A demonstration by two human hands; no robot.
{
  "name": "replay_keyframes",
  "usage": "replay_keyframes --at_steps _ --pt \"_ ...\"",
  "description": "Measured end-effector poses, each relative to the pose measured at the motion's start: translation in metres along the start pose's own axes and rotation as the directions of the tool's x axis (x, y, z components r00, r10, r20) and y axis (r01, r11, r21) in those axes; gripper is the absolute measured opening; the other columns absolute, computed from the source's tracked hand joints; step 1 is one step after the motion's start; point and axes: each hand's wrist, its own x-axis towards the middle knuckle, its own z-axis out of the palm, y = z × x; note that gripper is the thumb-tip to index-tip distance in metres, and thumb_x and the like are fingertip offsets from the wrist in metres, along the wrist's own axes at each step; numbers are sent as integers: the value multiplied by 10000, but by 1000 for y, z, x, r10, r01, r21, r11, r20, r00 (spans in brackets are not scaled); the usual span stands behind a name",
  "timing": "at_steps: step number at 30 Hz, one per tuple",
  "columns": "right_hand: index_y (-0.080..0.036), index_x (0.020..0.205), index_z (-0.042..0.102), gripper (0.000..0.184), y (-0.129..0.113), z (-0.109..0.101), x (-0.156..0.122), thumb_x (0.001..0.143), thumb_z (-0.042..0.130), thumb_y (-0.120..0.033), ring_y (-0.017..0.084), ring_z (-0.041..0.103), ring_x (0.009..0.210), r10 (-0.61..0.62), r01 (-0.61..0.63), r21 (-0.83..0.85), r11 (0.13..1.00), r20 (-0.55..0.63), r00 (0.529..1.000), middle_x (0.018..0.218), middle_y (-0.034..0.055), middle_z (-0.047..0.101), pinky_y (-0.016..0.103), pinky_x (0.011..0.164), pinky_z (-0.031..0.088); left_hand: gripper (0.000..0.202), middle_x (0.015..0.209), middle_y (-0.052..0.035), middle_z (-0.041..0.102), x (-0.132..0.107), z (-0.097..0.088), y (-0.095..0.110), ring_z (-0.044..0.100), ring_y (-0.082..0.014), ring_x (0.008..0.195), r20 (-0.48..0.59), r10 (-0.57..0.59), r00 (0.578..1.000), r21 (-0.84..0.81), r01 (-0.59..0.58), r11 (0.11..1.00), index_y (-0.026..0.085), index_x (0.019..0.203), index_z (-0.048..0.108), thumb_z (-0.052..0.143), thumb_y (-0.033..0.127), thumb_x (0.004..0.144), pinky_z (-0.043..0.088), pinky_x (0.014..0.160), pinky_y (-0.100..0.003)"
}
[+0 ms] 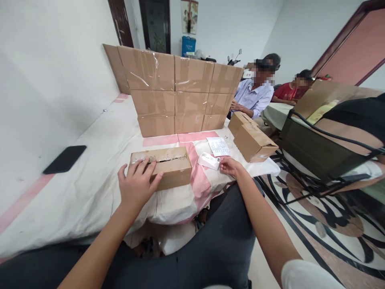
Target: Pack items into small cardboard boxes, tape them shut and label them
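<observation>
My left hand (137, 184) lies flat with fingers spread on the near end of a small cardboard box (168, 164) that sits on the cloth-covered table (99, 176). The box's top seam is torn and ragged. My right hand (230, 165) hovers to the right of the box, fingers bent together right next to a white roll of labels (209, 160). Whether those fingers pinch anything I cannot make out. Just beyond the roll lies a white sheet of stickers (219, 146).
A wall of stacked taped cartons (177, 94) stands at the back of the table. Two more small boxes (251, 138) sit at the right edge. A black phone (64, 159) lies at the left. Two seated people (255, 94) are behind. A dark crate (321, 148) stands on the right.
</observation>
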Motion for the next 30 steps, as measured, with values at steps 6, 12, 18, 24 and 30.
replay_keyframes --at_steps 6,12,18,24,30 --pt "-152 715 501 217 0 1 -3 909 583 -102 55 443 466 64 -63 -7 998 32 997 564 -53 490 153 458 373 412 1306 -147 687 0 0 1 614 -348 1180 8 -23 1000 -30 24 999 213 1237 706 535 463 958 274 1094 -561" --pt "-136 771 544 270 10 12 -7 986 612 -285 36 403 452 -2 -3 -62 998 -83 997 624 -73 491 152 408 322 426 1321 -148 677 0 1 2 600 -357 1196 11 -23 1000 -49 24 999 207 1250 702 514 464 968 268 1095 -572" --pt "-230 626 301 451 26 43 -41 786 722 -244 100 522 467 -379 373 -77 925 -265 886 507 -70 396 182 391 255 450 1359 -150 653 -2 -4 4 576 -359 1248 21 -20 1000 -66 22 998 190 1303 667 489 450 983 267 1115 -557" --pt "-211 566 339 479 57 114 -100 780 716 -417 122 595 570 -717 714 -84 695 -19 696 853 38 642 271 555 468 345 1410 -105 625 -9 -17 26 533 -324 1328 -52 13 999 -185 -22 982 239 1270 658 518 353 976 149 1172 -585" --pt "-212 579 431 395 55 153 -145 887 659 -308 256 621 1109 -890 920 -144 364 238 389 978 100 659 376 879 490 251 1141 -52 736 -14 -38 58 640 -251 1098 163 -34 986 -547 119 829 256 1134 684 604 391 938 376 1006 -452"
